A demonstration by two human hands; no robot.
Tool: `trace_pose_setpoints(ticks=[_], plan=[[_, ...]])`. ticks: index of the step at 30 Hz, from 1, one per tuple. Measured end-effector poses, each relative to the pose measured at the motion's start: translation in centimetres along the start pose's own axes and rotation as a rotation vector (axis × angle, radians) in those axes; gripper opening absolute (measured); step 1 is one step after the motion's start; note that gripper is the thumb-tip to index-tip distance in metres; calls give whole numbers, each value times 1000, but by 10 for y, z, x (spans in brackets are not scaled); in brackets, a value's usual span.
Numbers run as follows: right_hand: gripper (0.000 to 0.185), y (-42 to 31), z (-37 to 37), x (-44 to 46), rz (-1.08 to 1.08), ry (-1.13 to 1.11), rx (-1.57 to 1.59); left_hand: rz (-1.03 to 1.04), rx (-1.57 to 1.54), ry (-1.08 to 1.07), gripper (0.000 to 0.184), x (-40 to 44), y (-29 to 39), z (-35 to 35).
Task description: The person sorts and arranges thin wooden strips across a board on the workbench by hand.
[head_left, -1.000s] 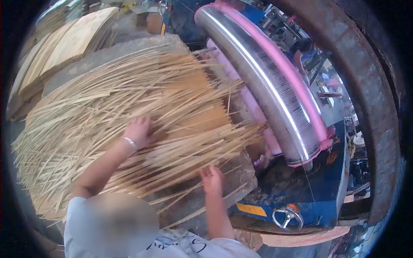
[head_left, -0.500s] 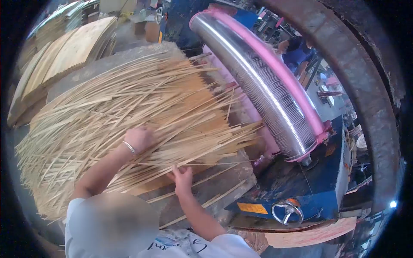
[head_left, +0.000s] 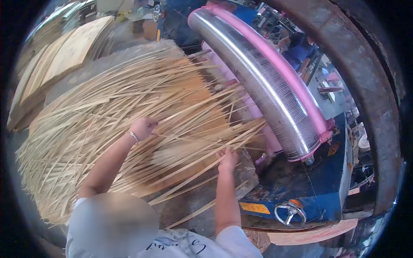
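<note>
The place looked like a woodworking workshop or small factory — a blue machine (head_left: 271, 182) stood there with a shiny ridged roller (head_left: 258, 81), a pink roller (head_left: 297, 73), a hand wheel (head_left: 291, 210) and a yellow label (head_left: 254, 208). Wood strips (head_left: 129, 90) lay heaped beside it, wood sheets (head_left: 79, 41) were stacked nearby, and a rusty metal beam (head_left: 365, 77) curved past — with another person (head_left: 297, 52) beyond the rollers.

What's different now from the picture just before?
The right hand moved right and forward, nearer the shiny roller; it's now at some thin wood strips. The left hand moved slightly forward and looks curled. I can't tell whether either picked up a strip. The roller and silvery handwheel stayed put, and most strips lie as before.
</note>
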State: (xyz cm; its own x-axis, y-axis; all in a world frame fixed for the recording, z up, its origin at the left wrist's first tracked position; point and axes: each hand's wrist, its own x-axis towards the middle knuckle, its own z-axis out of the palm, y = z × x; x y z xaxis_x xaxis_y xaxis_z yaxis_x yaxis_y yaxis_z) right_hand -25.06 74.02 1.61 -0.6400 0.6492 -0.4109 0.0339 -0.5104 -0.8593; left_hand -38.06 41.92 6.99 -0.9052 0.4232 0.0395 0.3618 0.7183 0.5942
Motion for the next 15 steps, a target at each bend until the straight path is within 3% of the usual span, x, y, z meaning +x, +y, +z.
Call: trace_pose_setpoints(ticks=[4,7,10,13,15], plan=[[29,2,2,-13,84,-95,-60,-72,-222,-112,15,-19,-13,11],[34,10,10,-34,52,-150,89,-26,-16,-144,21,-30,-8,7],[44,18,31,-56,-33,-154,81,-167,-384,-195,22,-43,-3,12],[48,35,44,-75,-8,-180,18,-180,-223,-252,23,-54,28,0],[49,49,51,-92,55,-229,-10,-171,-272,-191,23,-47,18,23]])
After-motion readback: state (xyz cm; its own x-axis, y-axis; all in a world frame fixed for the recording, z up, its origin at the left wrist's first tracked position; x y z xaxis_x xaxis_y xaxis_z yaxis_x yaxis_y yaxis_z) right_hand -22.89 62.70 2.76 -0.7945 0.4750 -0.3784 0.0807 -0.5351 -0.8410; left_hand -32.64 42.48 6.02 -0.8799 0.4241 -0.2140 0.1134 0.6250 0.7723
